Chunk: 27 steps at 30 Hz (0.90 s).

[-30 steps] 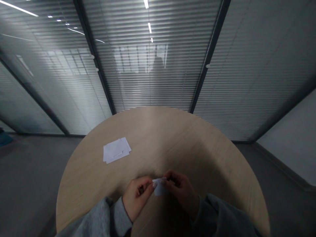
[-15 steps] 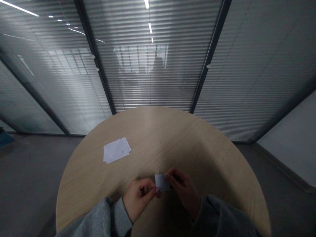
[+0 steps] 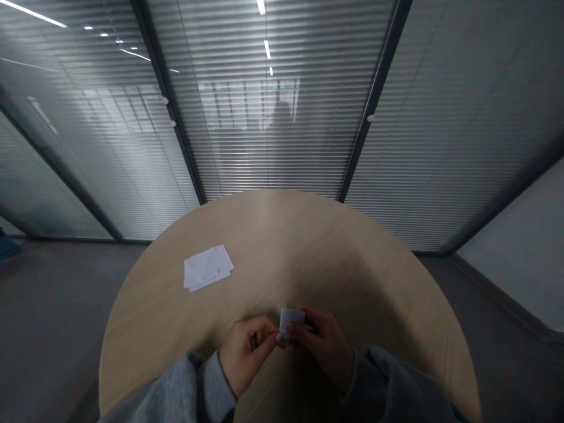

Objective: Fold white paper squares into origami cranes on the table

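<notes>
A small white piece of paper (image 3: 289, 315) is held up between my two hands, near the front of the round table. My right hand (image 3: 324, 341) pinches it from the right, thumb on the near face and fingers behind. At its lower left corner, the thumb and forefinger of my left hand (image 3: 249, 349) are pressed together on the edge. Whether the paper is folded is hard to make out. Farther off to the left, several white sheets (image 3: 205, 267) lie loosely stacked on the tabletop.
The round wooden table (image 3: 282, 235) reaches close to a glass partition with blinds (image 3: 273, 158). Grey floor (image 3: 57, 305) shows on both sides. A blue object (image 3: 7, 247) sits on the floor at the far left.
Between my fingers the small paper has turned and tilted, and its top edge is now higher. My right thumb has moved down onto its near face. The stacked sheets have stayed put.
</notes>
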{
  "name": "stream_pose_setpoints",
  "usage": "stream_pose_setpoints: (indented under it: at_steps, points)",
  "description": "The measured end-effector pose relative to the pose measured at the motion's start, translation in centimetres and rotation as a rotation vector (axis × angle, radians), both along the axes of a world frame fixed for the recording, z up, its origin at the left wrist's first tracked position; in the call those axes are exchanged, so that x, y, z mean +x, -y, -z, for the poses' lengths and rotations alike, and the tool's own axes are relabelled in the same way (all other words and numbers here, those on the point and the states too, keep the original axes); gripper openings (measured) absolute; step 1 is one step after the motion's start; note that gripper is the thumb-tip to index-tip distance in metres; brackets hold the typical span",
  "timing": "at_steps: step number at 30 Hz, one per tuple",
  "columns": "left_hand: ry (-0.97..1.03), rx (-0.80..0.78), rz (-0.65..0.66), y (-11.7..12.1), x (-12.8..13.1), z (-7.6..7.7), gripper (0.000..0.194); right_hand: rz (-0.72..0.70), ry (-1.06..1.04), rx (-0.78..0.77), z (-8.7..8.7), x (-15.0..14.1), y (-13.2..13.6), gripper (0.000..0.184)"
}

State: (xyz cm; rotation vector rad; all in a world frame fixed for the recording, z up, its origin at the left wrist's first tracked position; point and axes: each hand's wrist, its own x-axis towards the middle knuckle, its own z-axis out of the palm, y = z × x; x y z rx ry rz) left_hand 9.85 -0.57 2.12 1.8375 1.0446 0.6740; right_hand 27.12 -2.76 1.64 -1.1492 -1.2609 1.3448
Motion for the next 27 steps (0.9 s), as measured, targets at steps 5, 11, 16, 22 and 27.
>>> stream_pose_setpoints:
  at_steps: [5,11,16,22,27]
  points:
    - [0.057,0.026,-0.028,-0.12,-0.19,-0.13,0.03,0.021,-0.02,0.021,-0.16,-0.1,-0.08,0.045]
    - [0.115,0.003,-0.007,-0.28,-0.36,0.02,0.031,0.036,-0.02,0.025,-0.49,-0.2,0.04,0.053]
    - [0.142,0.002,-0.051,-0.49,-0.4,0.01,0.031,0.108,-0.067,-0.031,-0.09,-0.16,-0.13,0.057]
    - [0.141,0.004,-0.048,-0.45,-0.35,-0.69,0.037,0.181,-0.122,-0.028,-0.18,0.09,-0.34,0.052]
    - [0.138,0.002,-0.058,-0.4,-0.29,-0.61,0.038,0.202,-0.14,0.002,-0.05,0.12,-0.42,0.047]
